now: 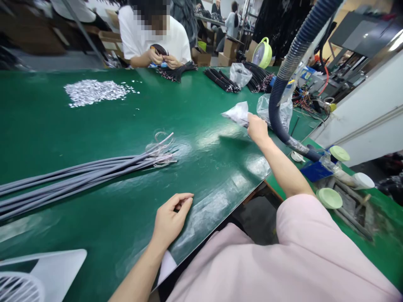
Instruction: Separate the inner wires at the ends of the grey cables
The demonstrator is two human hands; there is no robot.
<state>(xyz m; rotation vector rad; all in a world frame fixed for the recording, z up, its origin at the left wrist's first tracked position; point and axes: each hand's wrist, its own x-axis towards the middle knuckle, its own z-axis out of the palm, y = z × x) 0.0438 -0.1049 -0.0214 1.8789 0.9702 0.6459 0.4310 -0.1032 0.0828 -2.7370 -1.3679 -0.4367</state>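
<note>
My right hand [258,128] is stretched out over the far right part of the green table, closed on a crumpled white piece [238,112] that looks like cloth or thin plastic. Just beyond that hand lies a clear plastic bag [285,113]. Near the front edge, my left hand [172,219] rests at the table with fingers curled and thumb against them; nothing shows in it. To its left is a bundle of grey cables [94,171], with thin stripped wires at the end.
Across the table [195,172] a person in white [154,37] handles dark wires. Small silvery pieces [94,91] lie in a pile. Black wire bundles [222,79] sit at the back. A ribbed hose [280,84] arches down at right. A white fan [40,277] is front left.
</note>
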